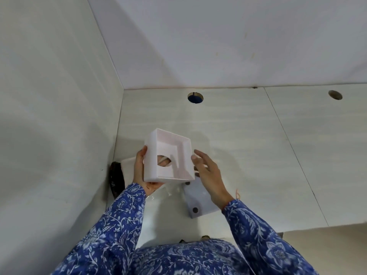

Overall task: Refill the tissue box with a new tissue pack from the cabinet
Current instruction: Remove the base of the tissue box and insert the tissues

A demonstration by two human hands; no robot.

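Note:
A pale pink square tissue box (168, 155) is held upside down above the white counter, its hollow inside facing me and its round dispensing hole showing a finger behind it. My left hand (140, 167) grips its left side from below. My right hand (208, 171) hovers at the box's right edge with fingers spread, touching or nearly touching the rim. The box's flat white base plate (198, 201), with dark round pads at its corners, lies on the counter under my right hand. A white tissue pack in clear wrap (158, 197) lies beneath the box, mostly hidden.
The white counter (258, 145) meets a wall on the left and one behind. Two round cable holes (195, 97) (335, 94) sit near the back edge. A dark oblong object (117, 179) leans in the left corner. The counter's front edge runs at lower right.

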